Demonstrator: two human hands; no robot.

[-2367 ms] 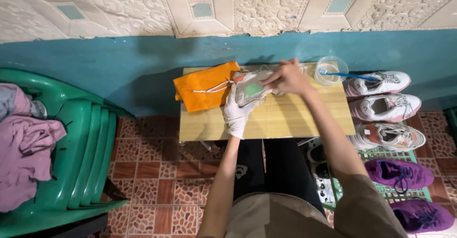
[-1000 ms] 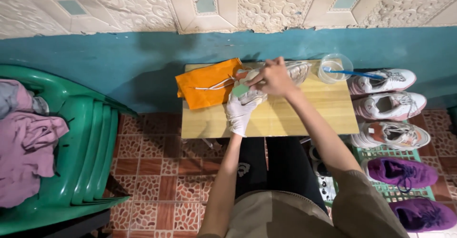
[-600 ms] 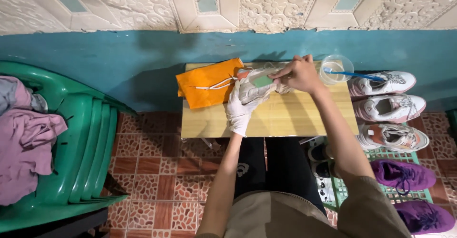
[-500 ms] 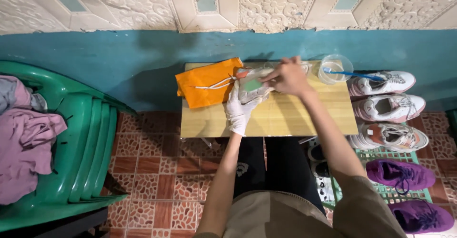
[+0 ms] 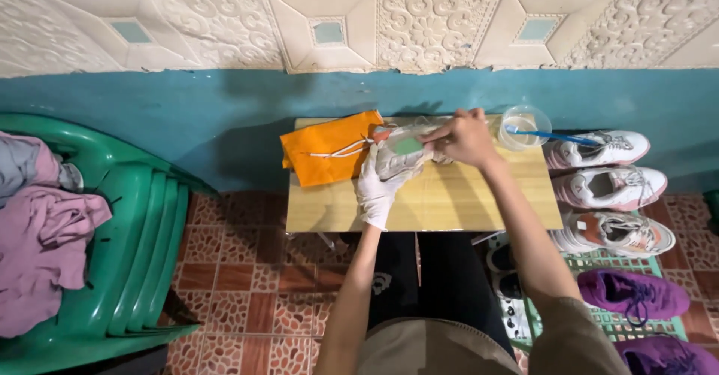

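On the small wooden table [image 5: 479, 199], my white-gloved left hand [image 5: 377, 188] gripped the pale grey sneaker [image 5: 404, 154]. My bare right hand [image 5: 466, 137] had moved back onto its heel end, fingers closed there, so handling continued beside the orange cloth [image 5: 326, 146].

Holding a pale sneaker [image 5: 404, 156] in gloved left hand [image 5: 374, 188] over wooden table [image 5: 449, 203]. Pressing bare right hand [image 5: 466, 137] against it, beside orange cloth [image 5: 326, 146].

Orange cloth [image 5: 329, 146]; white-gloved left hand [image 5: 377, 188]; pale wood table [image 5: 464, 199]; green chairs [image 5: 142, 248]; purple shoes [image 5: 633, 294]; teal wall [image 5: 150, 120].
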